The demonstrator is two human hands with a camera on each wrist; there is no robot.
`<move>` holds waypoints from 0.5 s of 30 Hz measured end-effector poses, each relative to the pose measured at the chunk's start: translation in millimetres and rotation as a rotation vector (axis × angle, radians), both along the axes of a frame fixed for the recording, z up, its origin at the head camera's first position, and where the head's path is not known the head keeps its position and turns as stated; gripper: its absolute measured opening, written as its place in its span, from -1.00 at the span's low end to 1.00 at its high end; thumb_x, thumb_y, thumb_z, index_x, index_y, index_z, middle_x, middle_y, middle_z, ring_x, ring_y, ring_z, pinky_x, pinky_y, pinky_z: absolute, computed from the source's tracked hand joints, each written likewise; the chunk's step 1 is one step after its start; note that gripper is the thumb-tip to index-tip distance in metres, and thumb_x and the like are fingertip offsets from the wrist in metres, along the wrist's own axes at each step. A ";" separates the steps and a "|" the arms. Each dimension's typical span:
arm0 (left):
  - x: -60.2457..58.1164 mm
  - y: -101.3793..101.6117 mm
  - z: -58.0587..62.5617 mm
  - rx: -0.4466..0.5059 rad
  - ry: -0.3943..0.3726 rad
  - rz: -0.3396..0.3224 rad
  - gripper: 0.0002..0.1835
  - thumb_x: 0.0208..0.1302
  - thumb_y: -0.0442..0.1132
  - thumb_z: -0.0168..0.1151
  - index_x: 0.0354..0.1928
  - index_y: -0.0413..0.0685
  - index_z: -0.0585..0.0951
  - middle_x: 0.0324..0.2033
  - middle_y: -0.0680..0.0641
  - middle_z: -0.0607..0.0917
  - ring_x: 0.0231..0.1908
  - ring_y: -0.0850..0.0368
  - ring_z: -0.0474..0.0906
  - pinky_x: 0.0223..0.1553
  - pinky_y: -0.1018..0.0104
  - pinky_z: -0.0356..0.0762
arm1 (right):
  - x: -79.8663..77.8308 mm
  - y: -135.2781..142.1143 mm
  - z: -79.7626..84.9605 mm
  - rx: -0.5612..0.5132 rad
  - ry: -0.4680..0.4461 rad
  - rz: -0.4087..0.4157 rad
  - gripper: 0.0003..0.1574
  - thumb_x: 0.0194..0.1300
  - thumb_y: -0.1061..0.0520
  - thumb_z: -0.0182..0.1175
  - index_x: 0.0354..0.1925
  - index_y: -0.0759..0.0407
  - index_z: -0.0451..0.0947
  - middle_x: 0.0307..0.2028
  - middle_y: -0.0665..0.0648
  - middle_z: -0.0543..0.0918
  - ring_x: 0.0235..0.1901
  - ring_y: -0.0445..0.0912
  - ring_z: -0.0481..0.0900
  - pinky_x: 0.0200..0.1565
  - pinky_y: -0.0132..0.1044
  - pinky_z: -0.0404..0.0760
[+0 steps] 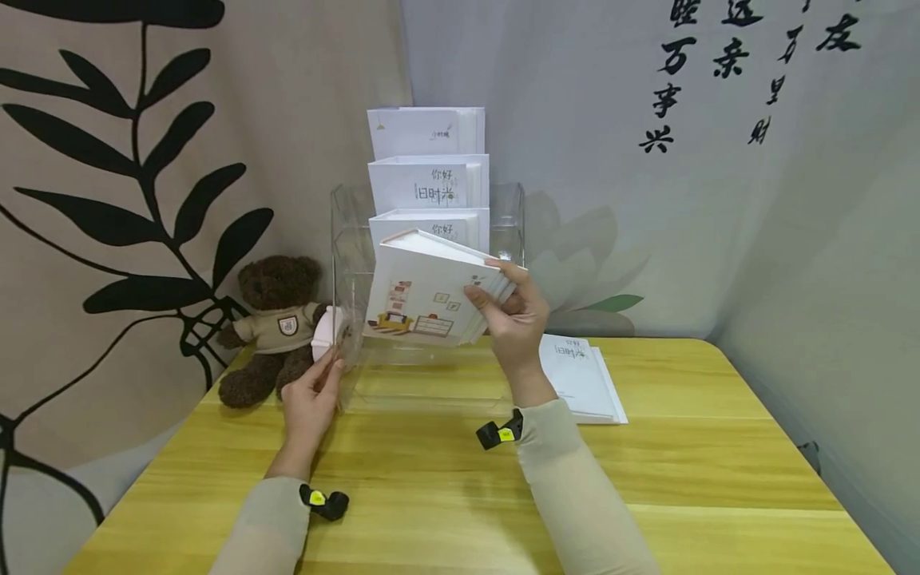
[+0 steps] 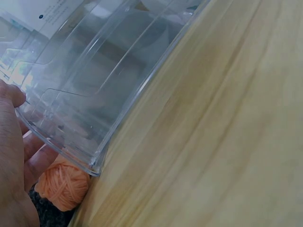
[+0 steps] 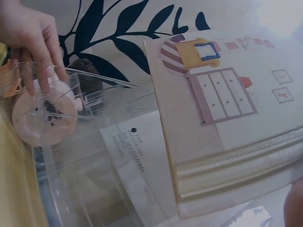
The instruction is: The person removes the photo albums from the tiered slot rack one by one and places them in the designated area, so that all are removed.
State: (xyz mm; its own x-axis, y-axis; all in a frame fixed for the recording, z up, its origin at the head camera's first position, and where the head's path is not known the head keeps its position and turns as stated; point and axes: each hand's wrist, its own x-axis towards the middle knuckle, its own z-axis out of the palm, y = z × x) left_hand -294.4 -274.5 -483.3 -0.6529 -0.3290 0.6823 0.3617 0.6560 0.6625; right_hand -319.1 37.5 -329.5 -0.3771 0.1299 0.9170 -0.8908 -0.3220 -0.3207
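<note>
My right hand (image 1: 519, 323) grips a white photo album (image 1: 431, 291) by its spine side, thumb on the cover and fingers behind. The album is tilted in front of a clear plastic tiered rack (image 2: 109, 71); its cover shows a drawn dresser and picture frames (image 3: 222, 94). At the rack's left side, my left hand (image 1: 311, 399) holds the panel edge between thumb and fingers, with fingers visible through the plastic in the left wrist view. Three white albums (image 1: 410, 182) stand one above another in the rack's upper tiers. The held album hides part of the lowest one.
A brown teddy bear (image 1: 276, 323) in a beige shirt sits left of the rack, beside a pale pink round object (image 3: 45, 116). An orange yarn ball (image 2: 64, 184) lies near the rack's corner. Another white album (image 1: 582, 387) lies on the wooden table (image 1: 719, 455) to the right.
</note>
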 end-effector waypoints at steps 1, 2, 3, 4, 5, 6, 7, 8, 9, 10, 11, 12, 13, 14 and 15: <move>0.3 0.2 -0.2 0.001 -0.003 0.001 -0.66 0.36 -0.14 0.36 0.15 0.10 0.71 -0.17 -0.10 0.79 -0.44 0.71 0.51 -0.41 0.73 0.42 | 0.8 1.6 1.1 -0.004 -0.002 -0.004 -0.47 0.20 0.30 0.44 0.08 0.46 0.50 -0.12 0.22 0.76 -0.16 0.08 0.76 -0.20 0.00 0.72; 0.5 0.6 -0.3 0.001 -0.006 0.003 -0.66 0.36 -0.14 0.36 0.16 0.10 0.71 -0.17 -0.09 0.79 -0.43 0.72 0.51 -0.40 0.73 0.42 | 1.7 3.4 2.1 -0.008 -0.003 -0.007 -0.48 0.20 0.30 0.44 0.08 0.44 0.51 -0.13 0.22 0.76 -0.16 0.08 0.76 -0.20 -0.01 0.72; 0.5 0.7 -0.9 -0.001 -0.010 0.006 -0.66 0.36 -0.14 0.36 0.16 0.10 0.71 -0.18 -0.09 0.80 -0.43 0.72 0.50 -0.40 0.74 0.41 | 2.6 5.4 3.2 -0.013 -0.006 -0.009 -0.48 0.20 0.30 0.44 0.09 0.41 0.52 -0.13 0.22 0.76 -0.17 0.07 0.77 -0.21 -0.03 0.72; 0.5 1.1 -1.4 0.001 -0.014 0.005 -0.66 0.37 -0.14 0.36 0.16 0.10 0.71 -0.17 -0.09 0.80 -0.42 0.73 0.50 -0.39 0.74 0.42 | 3.4 7.7 4.3 -0.018 -0.008 -0.010 -0.49 0.20 0.29 0.44 0.09 0.39 0.52 -0.14 0.21 0.76 -0.18 0.06 0.77 -0.21 -0.03 0.72; 0.6 1.6 -1.4 0.003 -0.017 0.002 -0.66 0.37 -0.13 0.35 0.16 0.11 0.71 -0.16 -0.08 0.79 -0.41 0.73 0.51 -0.38 0.74 0.42 | 4.1 10.1 5.3 -0.023 -0.008 -0.012 -0.49 0.20 0.29 0.44 0.09 0.37 0.53 -0.14 0.21 0.76 -0.18 0.06 0.77 -0.22 -0.04 0.72; 0.7 2.1 -1.2 0.005 -0.017 0.000 -0.66 0.37 -0.13 0.35 0.16 0.11 0.71 -0.16 -0.08 0.79 -0.39 0.74 0.51 -0.37 0.74 0.42 | 4.8 12.5 6.4 -0.028 -0.009 -0.014 -0.49 0.20 0.28 0.44 0.10 0.35 0.54 -0.15 0.21 0.76 -0.19 0.06 0.77 -0.22 -0.05 0.72; 0.7 2.3 -1.3 0.007 -0.016 -0.002 -0.66 0.37 -0.13 0.35 0.16 0.10 0.71 -0.15 -0.08 0.79 -0.38 0.75 0.51 -0.36 0.75 0.42 | 5.2 14.8 7.4 -0.034 -0.007 -0.013 -0.50 0.21 0.26 0.44 0.10 0.33 0.55 -0.16 0.21 0.76 -0.20 0.05 0.77 -0.22 -0.06 0.72; 0.9 2.5 -1.1 0.009 -0.010 -0.006 -0.66 0.37 -0.13 0.35 0.16 0.10 0.71 -0.15 -0.08 0.79 -0.37 0.74 0.51 -0.36 0.75 0.43 | 5.9 17.4 8.2 -0.038 -0.010 -0.015 -0.49 0.21 0.24 0.44 0.10 0.33 0.55 -0.17 0.20 0.76 -0.21 0.05 0.77 -0.23 -0.08 0.73; 1.0 2.5 -0.8 0.012 -0.007 -0.009 -0.66 0.37 -0.14 0.35 0.15 0.10 0.71 -0.14 -0.08 0.79 -0.37 0.73 0.52 -0.36 0.75 0.43 | 6.7 19.9 9.2 -0.044 -0.014 -0.013 -0.48 0.20 0.23 0.45 0.10 0.34 0.54 -0.17 0.19 0.76 -0.21 0.03 0.77 -0.24 -0.10 0.73; 0.9 2.3 -0.3 0.012 -0.001 -0.011 -0.67 0.36 -0.14 0.36 0.15 0.09 0.72 -0.15 -0.08 0.79 -0.37 0.73 0.53 -0.37 0.74 0.44 | 7.3 22.8 10.3 -0.049 -0.014 -0.021 -0.46 0.20 0.21 0.45 0.09 0.36 0.53 -0.18 0.18 0.75 -0.23 0.01 0.77 -0.25 -0.12 0.73; 0.8 1.8 0.1 0.010 0.009 -0.009 -0.67 0.36 -0.15 0.36 0.14 0.09 0.72 -0.15 -0.09 0.79 -0.38 0.72 0.53 -0.37 0.74 0.44 | 7.6 26.0 11.5 -0.053 -0.015 -0.030 -0.45 0.21 0.19 0.46 0.09 0.37 0.52 -0.19 0.17 0.75 -0.24 0.00 0.77 -0.26 -0.14 0.72; 0.2 1.2 0.3 0.008 0.016 -0.009 -0.67 0.36 -0.15 0.36 0.14 0.08 0.72 -0.15 -0.09 0.79 -0.38 0.72 0.53 -0.37 0.74 0.44 | 7.7 29.4 12.7 -0.058 -0.017 -0.036 -0.44 0.20 0.17 0.46 0.10 0.38 0.51 -0.19 0.17 0.75 -0.25 -0.01 0.77 -0.27 -0.15 0.72; 0.2 0.8 -0.4 0.008 0.019 -0.009 -0.67 0.36 -0.15 0.36 0.14 0.09 0.72 -0.15 -0.09 0.79 -0.38 0.71 0.53 -0.37 0.74 0.44 | 7.7 33.3 13.1 -0.064 -0.023 -0.040 -0.43 0.20 0.17 0.47 0.09 0.38 0.51 -0.19 0.17 0.74 -0.25 -0.01 0.77 -0.26 -0.16 0.72; 0.0 0.6 -0.9 0.007 0.021 -0.011 -0.67 0.36 -0.15 0.36 0.14 0.09 0.72 -0.14 -0.09 0.79 -0.37 0.70 0.53 -0.37 0.74 0.45 | 7.6 37.6 13.4 -0.069 -0.030 -0.047 -0.42 0.19 0.17 0.47 0.09 0.40 0.50 -0.19 0.17 0.74 -0.25 -0.01 0.77 -0.27 -0.17 0.72; -0.3 0.3 -1.7 0.007 0.024 -0.011 -0.68 0.36 -0.15 0.36 0.14 0.09 0.72 -0.15 -0.09 0.79 -0.36 0.70 0.53 -0.37 0.74 0.44 | 6.8 42.0 13.4 -0.077 -0.038 -0.046 -0.42 0.19 0.17 0.48 0.09 0.39 0.51 -0.18 0.18 0.74 -0.25 -0.01 0.76 -0.26 -0.17 0.72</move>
